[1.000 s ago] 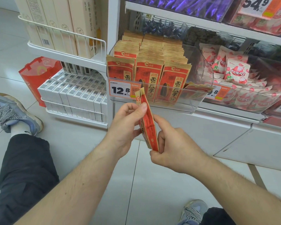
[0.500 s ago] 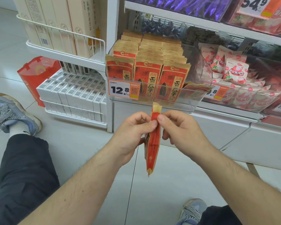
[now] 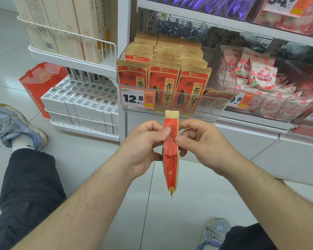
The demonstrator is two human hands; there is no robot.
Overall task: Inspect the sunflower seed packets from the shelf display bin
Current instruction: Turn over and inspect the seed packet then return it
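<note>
A red and tan sunflower seed packet [image 3: 170, 159] hangs upright and edge-on in front of me, below the bin. My left hand [image 3: 143, 145] pinches its upper left side with thumb and fingers. My right hand [image 3: 202, 143] pinches its upper right side the same way. Behind them a clear plastic display bin [image 3: 215, 112] on the low shelf holds several rows of the same packets [image 3: 163, 74] standing upright, with a 12.8 price tag [image 3: 137, 98] on its front.
Right of the bin, another clear bin [image 3: 287, 112] holds white and red snack packs. To the left a white wire rack [image 3: 76, 46] carries cream boxes above and small white boxes [image 3: 83, 100] below. My legs and shoes rest on the tiled floor.
The packet has turned from a slant to hang straight down, edge-on. My right hand moved up from its lower end to its upper part, opposite my left hand.
</note>
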